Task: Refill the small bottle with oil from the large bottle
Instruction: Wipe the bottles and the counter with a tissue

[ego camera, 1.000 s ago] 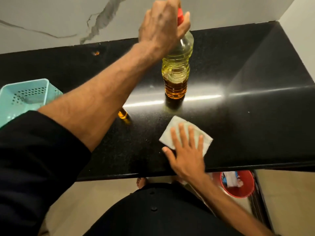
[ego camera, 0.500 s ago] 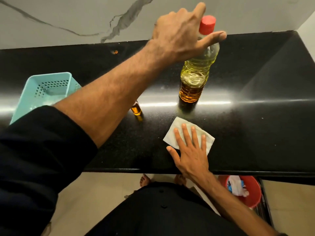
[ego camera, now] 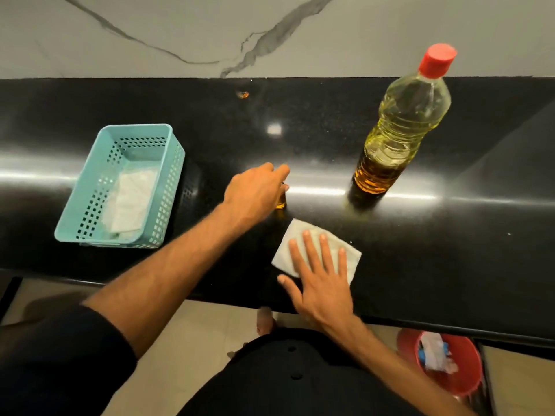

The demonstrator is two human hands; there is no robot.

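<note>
Left hand [ego camera: 255, 193], withdrawn from the cap of the large bottle [ego camera: 399, 127] and lowered onto the small bottle [ego camera: 281, 202], fingers curled over its top; grip itself hidden, so whether closed on the bottle cannot be told. Small bottle standing on the counter [ego camera: 450, 250], only its amber base showing below the knuckles. Right hand [ego camera: 322, 277] unchanged, spread flat and wide on the white cloth [ego camera: 288, 256] at 5 o'clock of the small bottle, just beside it. Large bottle released, upright, red cap on, at 2 o'clock of the left hand and well apart, partly filled with yellow oil. Teal basket [ego camera: 90, 211] at 9 o'clock, holding white folded cloths. Red bin [ego camera: 468, 373] on the floor at 5 o'clock, below the counter edge. Judged stage: pouring finished and large bottle recapped, or small bottle being readied; level in the small bottle not readable behind the hand.
</note>
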